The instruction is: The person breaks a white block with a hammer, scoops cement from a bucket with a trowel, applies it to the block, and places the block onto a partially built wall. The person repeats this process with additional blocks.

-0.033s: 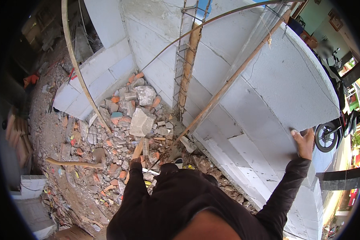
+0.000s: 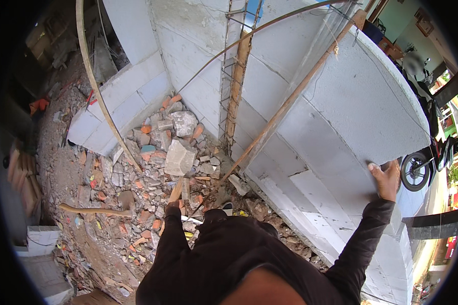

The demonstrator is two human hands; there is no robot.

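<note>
Low at the centre left, my left hand [image 2: 173,204] is closed round a wooden stick [image 2: 176,191]. One end of the stick rises above the fist toward the rubble, and a little wood shows below it. At the right, my right hand [image 2: 385,179] grips the edge of the grey block wall [image 2: 336,152]. Its thumb lies on the near face, while the fingers go over the edge and are partly hidden. Broken bricks and concrete lumps [image 2: 180,156] lie ahead of my left hand.
A tool with a curved wooden handle [image 2: 94,209] lies on the rubble at left. A long wooden pole [image 2: 290,101] leans along the wall, near a rusty rebar column [image 2: 234,91]. A bent strip [image 2: 94,71] arcs down at left. Beyond the wall stands a motorcycle [image 2: 416,172].
The view has shifted very slightly. Both hands keep their places and their grips.
</note>
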